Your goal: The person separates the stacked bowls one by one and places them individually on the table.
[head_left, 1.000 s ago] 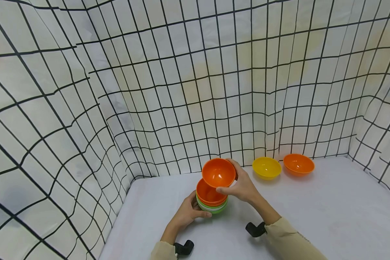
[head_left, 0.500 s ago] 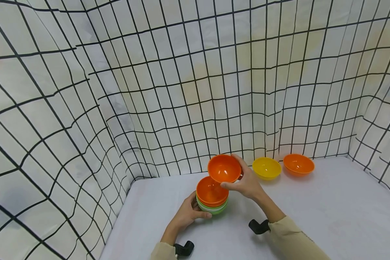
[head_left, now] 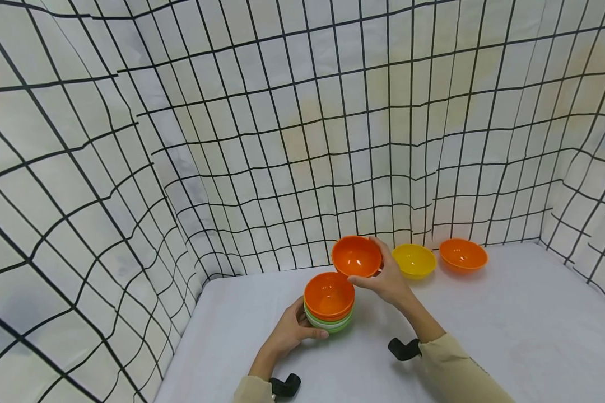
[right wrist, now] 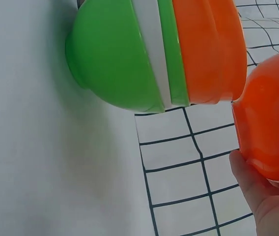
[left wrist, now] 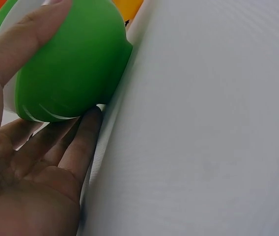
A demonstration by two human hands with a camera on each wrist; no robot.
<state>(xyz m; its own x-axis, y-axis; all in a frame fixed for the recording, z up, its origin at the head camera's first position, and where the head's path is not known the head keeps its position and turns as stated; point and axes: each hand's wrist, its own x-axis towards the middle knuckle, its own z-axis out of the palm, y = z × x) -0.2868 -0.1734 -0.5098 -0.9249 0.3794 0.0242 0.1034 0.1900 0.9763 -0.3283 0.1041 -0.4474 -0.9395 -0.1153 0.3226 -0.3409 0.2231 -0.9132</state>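
Observation:
In the head view, a stack of nested bowls point(head_left: 329, 296) stands on the table, orange at the top with green and white ones beneath. My left hand point(head_left: 291, 330) holds it from the left. The left wrist view shows the thumb along the lowest green bowl point(left wrist: 75, 64) and the other fingers on its far side. With my right hand point(head_left: 387, 282) I grip a separate orange bowl point(head_left: 356, 256) by its right side, above and right of the stack. In the right wrist view, this orange bowl point(right wrist: 272, 118) is tilted, its rim close to the stack's top; whether they touch I cannot tell.
Right of my right hand, a yellow bowl point(head_left: 414, 261) and another orange bowl point(head_left: 462, 255) sit at the table's back edge. Behind and to both sides rises a white wall point(head_left: 302, 140) with black grid lines. A white cover lies over the table point(head_left: 524, 330).
My right hand has moved the held orange bowl up and to the right, away from the stack's middle, uncovering more of the top bowl's inside. The left hand and stack stay nearly still.

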